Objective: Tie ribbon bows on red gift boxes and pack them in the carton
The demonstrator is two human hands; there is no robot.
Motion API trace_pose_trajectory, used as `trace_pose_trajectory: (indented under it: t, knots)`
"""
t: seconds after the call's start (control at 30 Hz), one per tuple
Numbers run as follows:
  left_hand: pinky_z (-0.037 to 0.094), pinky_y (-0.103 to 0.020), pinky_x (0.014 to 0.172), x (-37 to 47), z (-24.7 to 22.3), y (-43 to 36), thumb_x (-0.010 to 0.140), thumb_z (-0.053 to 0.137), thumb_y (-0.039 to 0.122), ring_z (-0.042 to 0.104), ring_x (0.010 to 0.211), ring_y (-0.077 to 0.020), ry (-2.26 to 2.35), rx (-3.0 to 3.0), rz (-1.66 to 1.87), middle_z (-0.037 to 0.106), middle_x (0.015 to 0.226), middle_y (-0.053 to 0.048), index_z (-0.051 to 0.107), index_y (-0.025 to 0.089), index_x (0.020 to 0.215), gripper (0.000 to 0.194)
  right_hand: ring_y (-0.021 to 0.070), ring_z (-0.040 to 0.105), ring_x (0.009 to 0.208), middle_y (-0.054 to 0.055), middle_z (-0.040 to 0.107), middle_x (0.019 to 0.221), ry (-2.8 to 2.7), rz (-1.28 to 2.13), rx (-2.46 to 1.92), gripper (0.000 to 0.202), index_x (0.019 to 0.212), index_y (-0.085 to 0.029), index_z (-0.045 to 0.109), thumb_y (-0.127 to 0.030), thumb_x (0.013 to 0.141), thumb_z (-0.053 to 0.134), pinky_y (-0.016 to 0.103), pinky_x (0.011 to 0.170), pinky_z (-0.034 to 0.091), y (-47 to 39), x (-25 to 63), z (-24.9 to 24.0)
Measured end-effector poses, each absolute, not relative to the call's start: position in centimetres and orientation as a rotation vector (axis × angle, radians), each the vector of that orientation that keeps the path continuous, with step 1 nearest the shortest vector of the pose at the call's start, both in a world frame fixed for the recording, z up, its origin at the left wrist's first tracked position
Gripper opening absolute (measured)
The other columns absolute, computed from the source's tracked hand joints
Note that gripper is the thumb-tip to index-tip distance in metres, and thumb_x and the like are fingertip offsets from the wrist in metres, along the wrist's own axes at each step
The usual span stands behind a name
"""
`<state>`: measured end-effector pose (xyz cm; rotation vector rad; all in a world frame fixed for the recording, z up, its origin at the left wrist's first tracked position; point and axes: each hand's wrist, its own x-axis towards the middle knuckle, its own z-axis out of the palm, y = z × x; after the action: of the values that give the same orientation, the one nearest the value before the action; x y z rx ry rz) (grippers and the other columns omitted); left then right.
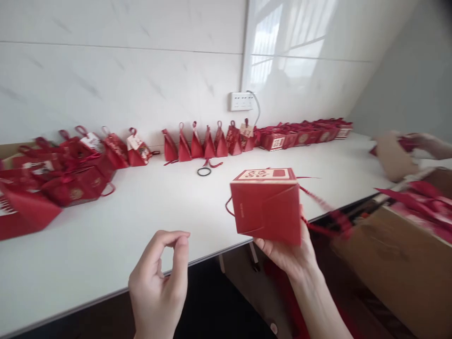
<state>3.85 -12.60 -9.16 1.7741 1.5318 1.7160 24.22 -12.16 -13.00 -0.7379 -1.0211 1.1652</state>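
My right hand (pixel 294 256) grips a red gift box (pixel 268 207) from below and behind, holding it above the table's front edge. The box is tilted so a plain red panel faces me, with a cream printed panel on top. Red cord shows at its left side, and blurred red ribbons (pixel 325 207) trail off to the right. Left of the box, my left hand (pixel 160 278) is raised with thumb and index fingertip brought together in a pinch; nothing shows between them. My right fingers are partly hidden behind the box.
Red pointed boxes (pixel 203 143) line the white table's (pixel 158 197) back, flanked by red boxes at left (pixel 77 186) and right (pixel 303 136). A black ring (pixel 204 172) lies mid-table. At right stand a cardboard carton (pixel 391 254) with ribboned items and another person's hand (pixel 432 145).
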Motion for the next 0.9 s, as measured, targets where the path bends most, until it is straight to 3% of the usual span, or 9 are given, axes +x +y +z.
trace_pose_trajectory:
  t: [0.2, 0.3, 0.37, 0.43, 0.53, 0.63, 0.73, 0.9]
  knots:
    - [0.048, -0.022, 0.061, 7.5, -10.8, -11.9, 0.081, 0.055, 0.034, 0.057, 0.063, -0.0131, 1.234, 1.936, 1.519, 0.062, 0.069, 0.000, 0.059, 0.022, 0.072, 0.016, 0.0234, 0.055, 0.112, 0.013, 0.059, 0.117, -1.050, 1.323, -0.705, 0.065, 0.106, -0.022, 0.055, -0.065, 0.087, 0.010, 0.043, 0.078, 0.056, -12.9, 27.4, -11.8]
    - [0.047, -0.018, 0.051, 8.9, -11.0, -11.7, 0.080, 0.054, 0.039, 0.058, 0.064, -0.0132, 1.197, 1.941, 1.459, 0.063, 0.070, 0.000, 0.060, 0.023, 0.073, 0.018, 0.0242, 0.059, 0.106, 0.014, 0.060, 0.112, -1.038, 1.210, -0.779, 0.065, 0.110, -0.021, 0.052, -0.065, 0.087, 0.009, 0.044, 0.078, 0.056, -13.8, 28.4, -12.1]
    - [0.042, -0.016, 0.040, 9.4, -11.0, -11.5, 0.081, 0.053, 0.042, 0.059, 0.062, -0.0130, 1.199, 1.946, 1.367, 0.063, 0.070, 0.000, 0.060, 0.023, 0.073, 0.021, 0.0262, 0.062, 0.099, 0.014, 0.062, 0.106, -1.041, 0.949, -0.850, 0.061, 0.113, -0.021, 0.048, -0.069, 0.085, 0.023, 0.045, 0.074, 0.057, -14.6, 29.0, -12.5]
    - [0.039, -0.016, 0.034, 9.8, -11.3, -11.2, 0.081, 0.051, 0.043, 0.059, 0.055, -0.0123, 1.183, 1.997, 1.221, 0.064, 0.071, 0.000, 0.061, 0.023, 0.074, 0.023, 0.0274, 0.062, 0.098, 0.011, 0.059, 0.105, -1.084, 0.527, -0.978, 0.063, 0.117, -0.023, 0.043, -0.067, 0.073, 0.054, 0.044, 0.074, 0.057, -15.7, 29.8, -12.6]
    - [0.045, -0.020, 0.038, 10.7, -11.7, -10.6, 0.082, 0.049, 0.043, 0.056, 0.046, -0.0117, 1.164, 2.083, 1.045, 0.066, 0.072, 0.001, 0.062, 0.023, 0.076, 0.024, 0.0288, 0.053, 0.113, 0.010, 0.046, 0.121, -1.239, -0.125, -1.249, 0.074, 0.121, -0.028, 0.041, -0.039, 0.060, 0.080, 0.044, 0.085, 0.054, -17.7, 31.4, -12.0]
    - [0.049, -0.022, 0.045, 11.9, -12.0, -10.2, 0.082, 0.048, 0.042, 0.062, 0.056, -0.0148, 1.121, 2.181, 0.960, 0.068, 0.072, 0.001, 0.063, 0.024, 0.077, 0.024, 0.0294, 0.046, 0.120, 0.011, 0.036, 0.128, -1.416, -0.525, -1.357, 0.065, 0.122, -0.030, 0.043, -0.022, 0.066, 0.076, 0.046, 0.087, 0.053, -19.7, 32.9, -11.0]
    - [0.048, -0.023, 0.045, 13.3, -12.1, -10.1, 0.083, 0.048, 0.041, 0.065, 0.064, -0.0174, 1.016, 2.305, 0.901, 0.069, 0.071, 0.000, 0.064, 0.025, 0.076, 0.024, 0.0283, 0.049, 0.116, 0.012, 0.035, 0.128, -1.477, -0.637, -1.356, 0.061, 0.122, -0.029, 0.043, -0.022, 0.070, 0.074, 0.044, 0.082, 0.056, -21.3, 33.8, -10.1]
    - [0.044, -0.024, 0.043, 15.7, -11.8, -10.3, 0.085, 0.044, 0.040, 0.062, 0.056, -0.0160, 0.908, 2.401, 0.785, 0.068, 0.068, 0.001, 0.063, 0.024, 0.076, 0.027, 0.0284, 0.048, 0.117, 0.013, 0.036, 0.129, -1.461, -0.678, -1.432, 0.064, 0.126, -0.028, 0.039, -0.022, 0.072, 0.072, 0.046, 0.086, 0.054, -23.1, 34.7, -9.8]
